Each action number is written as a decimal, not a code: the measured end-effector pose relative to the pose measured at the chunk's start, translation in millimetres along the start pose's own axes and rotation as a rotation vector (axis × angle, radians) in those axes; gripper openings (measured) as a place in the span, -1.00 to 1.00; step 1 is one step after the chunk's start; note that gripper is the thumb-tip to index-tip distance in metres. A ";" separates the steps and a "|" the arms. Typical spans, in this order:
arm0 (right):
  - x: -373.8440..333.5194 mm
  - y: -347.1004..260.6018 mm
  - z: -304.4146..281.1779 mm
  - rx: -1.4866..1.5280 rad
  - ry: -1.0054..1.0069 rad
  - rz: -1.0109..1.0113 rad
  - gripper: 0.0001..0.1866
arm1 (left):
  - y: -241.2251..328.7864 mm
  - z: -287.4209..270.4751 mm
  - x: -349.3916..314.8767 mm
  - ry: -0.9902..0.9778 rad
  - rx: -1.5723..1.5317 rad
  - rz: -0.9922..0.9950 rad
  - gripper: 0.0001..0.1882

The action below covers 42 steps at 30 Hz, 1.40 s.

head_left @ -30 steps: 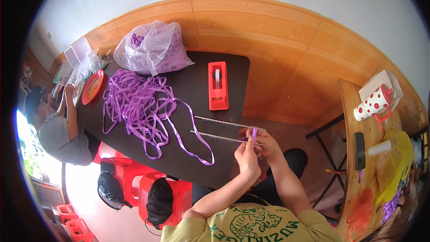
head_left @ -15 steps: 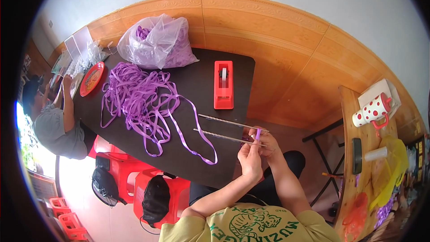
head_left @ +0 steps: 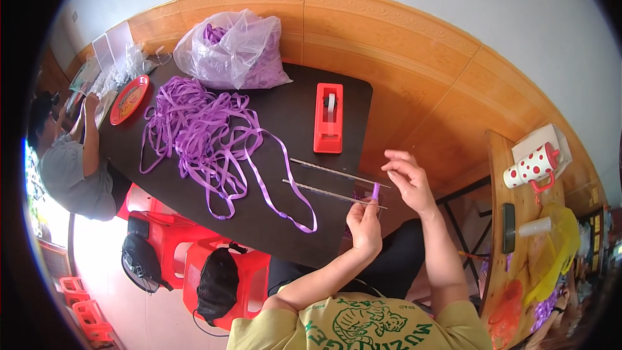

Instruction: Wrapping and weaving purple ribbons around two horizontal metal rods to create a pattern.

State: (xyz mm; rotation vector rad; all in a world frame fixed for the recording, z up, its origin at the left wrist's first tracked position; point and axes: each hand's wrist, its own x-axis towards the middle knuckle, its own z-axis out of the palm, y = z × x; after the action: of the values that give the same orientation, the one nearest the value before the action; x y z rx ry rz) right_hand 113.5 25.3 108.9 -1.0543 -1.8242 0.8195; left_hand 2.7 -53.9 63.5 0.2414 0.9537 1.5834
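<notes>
Right now I see two slender metal rods (head_left: 337, 172), their shafts twisted and glinting, nearly parallel below the red plastic tape dispenser (head_left: 328, 140). Their long axes slant from lower right to upper left, far tips toward a heap of purple ribbon (head_left: 194, 120), a flat, glossy tangle left of the dispenser. A short purple band (head_left: 376, 190) stands across the rods' near ends, to the dispenser's lower right. The left hand (head_left: 364, 225) pinches thumb and fingers together on the band's lower end; whether it also grips the lower rod, I cannot tell. The right hand (head_left: 409, 181), also lower right of the dispenser, is empty, its fingers bent and loosely parted. Up and left of the dispenser, a crinkled translucent plastic bag (head_left: 243, 58) bulges with purple ribbon. The dispenser holds a pale tape roll (head_left: 331, 102).
</notes>
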 end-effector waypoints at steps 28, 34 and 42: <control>64.6 -59.4 21.9 -0.861 -0.988 -0.084 -0.93 | -2.5 -1.9 2.9 -0.028 -0.054 -0.032 -0.89; 62.6 -50.0 14.0 -0.714 -0.930 -0.062 -0.93 | -0.4 -1.3 2.4 -0.030 -0.037 -0.037 -0.92; 56.3 -54.7 12.9 -0.767 -0.899 -0.078 -0.87 | 2.2 1.2 1.4 -0.045 -0.086 -0.022 -0.94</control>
State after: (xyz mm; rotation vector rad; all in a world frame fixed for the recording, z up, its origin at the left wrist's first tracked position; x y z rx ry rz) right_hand 67.7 50.7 168.8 -1.1333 -3.0816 0.5740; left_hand 1.5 -52.0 65.2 0.2051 0.8486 1.5880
